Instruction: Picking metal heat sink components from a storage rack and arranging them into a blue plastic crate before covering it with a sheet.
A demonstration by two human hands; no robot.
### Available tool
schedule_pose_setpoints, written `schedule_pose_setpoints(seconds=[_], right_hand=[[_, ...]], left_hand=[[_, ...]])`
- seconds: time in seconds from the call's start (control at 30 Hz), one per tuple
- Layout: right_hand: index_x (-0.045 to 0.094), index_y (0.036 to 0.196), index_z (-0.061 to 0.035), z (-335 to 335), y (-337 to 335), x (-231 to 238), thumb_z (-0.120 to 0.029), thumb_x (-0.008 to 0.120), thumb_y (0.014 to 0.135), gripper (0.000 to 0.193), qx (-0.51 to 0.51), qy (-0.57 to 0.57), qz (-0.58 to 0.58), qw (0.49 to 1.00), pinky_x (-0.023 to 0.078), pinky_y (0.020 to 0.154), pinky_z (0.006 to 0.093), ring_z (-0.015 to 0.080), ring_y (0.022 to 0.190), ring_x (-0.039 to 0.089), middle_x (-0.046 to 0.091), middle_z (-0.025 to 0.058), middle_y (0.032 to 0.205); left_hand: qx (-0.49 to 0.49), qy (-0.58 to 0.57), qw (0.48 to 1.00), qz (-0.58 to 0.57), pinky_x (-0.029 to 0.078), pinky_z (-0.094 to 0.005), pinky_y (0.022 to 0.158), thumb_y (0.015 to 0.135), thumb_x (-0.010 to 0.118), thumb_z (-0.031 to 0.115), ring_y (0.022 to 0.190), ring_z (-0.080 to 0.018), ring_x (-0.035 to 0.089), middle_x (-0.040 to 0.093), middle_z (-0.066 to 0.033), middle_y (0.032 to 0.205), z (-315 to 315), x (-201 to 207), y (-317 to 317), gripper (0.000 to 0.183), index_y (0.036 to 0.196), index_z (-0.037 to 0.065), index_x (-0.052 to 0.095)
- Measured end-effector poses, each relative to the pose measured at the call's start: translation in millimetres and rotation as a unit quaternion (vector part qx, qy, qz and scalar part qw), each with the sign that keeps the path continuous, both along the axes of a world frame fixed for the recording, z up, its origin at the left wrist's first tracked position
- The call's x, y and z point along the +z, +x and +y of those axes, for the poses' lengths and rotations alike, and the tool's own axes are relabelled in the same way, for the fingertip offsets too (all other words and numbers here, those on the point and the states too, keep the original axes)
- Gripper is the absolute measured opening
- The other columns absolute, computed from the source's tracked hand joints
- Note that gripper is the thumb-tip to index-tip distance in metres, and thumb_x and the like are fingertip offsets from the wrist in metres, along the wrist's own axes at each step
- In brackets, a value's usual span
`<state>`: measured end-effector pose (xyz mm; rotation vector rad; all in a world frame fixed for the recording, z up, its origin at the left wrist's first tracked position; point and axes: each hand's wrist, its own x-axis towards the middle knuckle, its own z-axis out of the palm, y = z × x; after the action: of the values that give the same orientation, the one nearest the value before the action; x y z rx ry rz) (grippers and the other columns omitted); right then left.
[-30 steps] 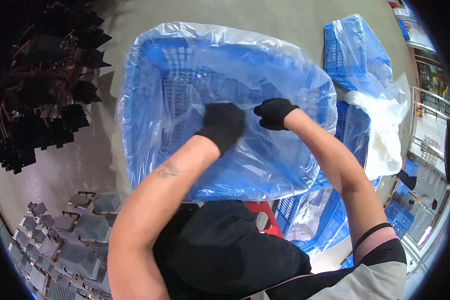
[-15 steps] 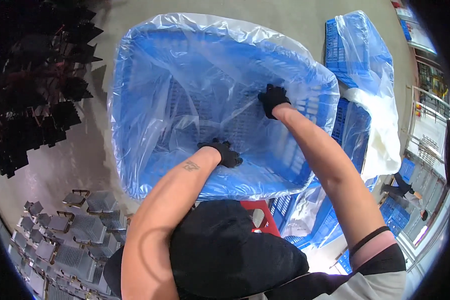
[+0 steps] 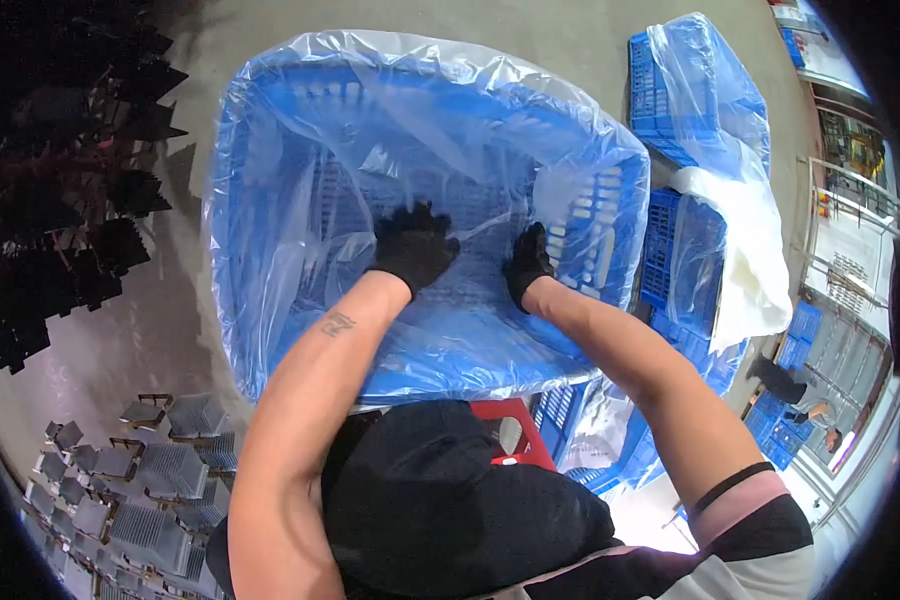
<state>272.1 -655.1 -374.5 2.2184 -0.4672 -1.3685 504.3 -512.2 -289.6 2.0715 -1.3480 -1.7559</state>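
A large blue plastic crate (image 3: 598, 215) with slotted walls sits in front of me, lined with a clear plastic bag (image 3: 490, 78) folded over its rim. Inside it, my left hand (image 3: 415, 250), in a black glove, has its fingers spread and is over the liner near the middle of the crate floor. My right hand (image 3: 530, 268), also black-gloved, is by the right wall with its fingers stretched along the film. Neither hand shows a held object. The liner is wrinkled and lies loosely over the bottom and corners.
To the right stand more blue crates (image 3: 660, 100) with plastic film, one draped with a white sheet (image 3: 755, 260). A red stool-like object (image 3: 530, 440) is beside my legs. Stacks of grey plates (image 3: 175, 470) are at lower left, dark jagged stacks (image 3: 60, 200) farther up. Another person (image 3: 780, 380) is at far right.
My left hand has moved from the near wall farther into the crate, its fingers spreading. My right hand has come down nearer to me along the right side.
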Motion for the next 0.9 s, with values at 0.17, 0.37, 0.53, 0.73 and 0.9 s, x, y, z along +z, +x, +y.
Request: schedule_pose_setpoints(seconds=[0.17,0.37,0.53,0.73,0.9], right_hand=[[0.029,0.155,-0.0149,51.6,95.5,93.5,-0.045,0.044,0.095,0.069,-0.012,0.163,0.203,0.965,0.007,0.119,0.0628,0.0362,0.15,0.016,0.022,0.019,0.161],[0.021,0.157,-0.0135,19.4,123.4,100.4,-0.044,0.048,0.091,0.077,-0.09,0.198,-0.006,0.976,0.01,0.117,0.0631,0.0422,0.146,0.025,0.025,0.0278,0.157],[0.017,0.157,-0.0121,-3.6,47.0,38.4,-0.041,0.056,0.086,0.086,-0.052,0.091,-0.022,0.994,0.009,0.117,0.064,0.0463,0.145,0.024,0.024,0.0354,0.154],[0.033,0.152,-0.0109,27.7,31.8,51.1,-0.032,0.061,0.083,0.078,-0.074,0.195,-0.018,0.978,0.016,0.114,0.0656,0.0471,0.139,0.036,0.041,0.0299,0.147],[0.066,0.12,-0.0161,42.0,170.1,128.3,-0.024,0.059,0.08,0.041,0.025,0.28,-0.033,0.959,0.039,0.097,0.0668,0.0425,0.112,0.061,0.066,0.0181,0.114]], left_hand=[[0.017,-0.007,0.96,-0.28,0.027,-0.0793,0.1,0.081,0.065,0.058,0.146,-0.053,0.006,0.016,-0.0057,0.164,67.5,-18.1,37.4,0.072,0.146,0.037,0.044],[-0.025,0.047,0.97,-0.236,0.019,-0.0826,0.102,0.074,0.067,0.067,0.146,-0.0553,-0.002,0.005,-0.0035,0.167,62.6,-24.0,39.1,0.091,0.153,0.044,0.028],[-0.013,0.023,0.971,-0.239,0.02,-0.0824,0.101,0.075,0.066,0.068,0.145,-0.0568,-0.001,0.004,-0.0016,0.167,49.3,-27.9,36.9,0.09,0.152,0.045,0.028],[-0.018,0.024,0.974,-0.223,0.026,-0.0801,0.101,0.076,0.064,0.068,0.145,-0.057,-0.003,0.004,-0.001,0.166,46.7,-22.9,45.0,0.086,0.151,0.043,0.032],[0.005,-0.063,0.967,-0.248,0.032,-0.0789,0.097,0.08,0.064,0.061,0.142,-0.0568,0.019,0.03,-0.0069,0.16,71.6,-8.0,41.8,0.07,0.143,0.034,0.051]])
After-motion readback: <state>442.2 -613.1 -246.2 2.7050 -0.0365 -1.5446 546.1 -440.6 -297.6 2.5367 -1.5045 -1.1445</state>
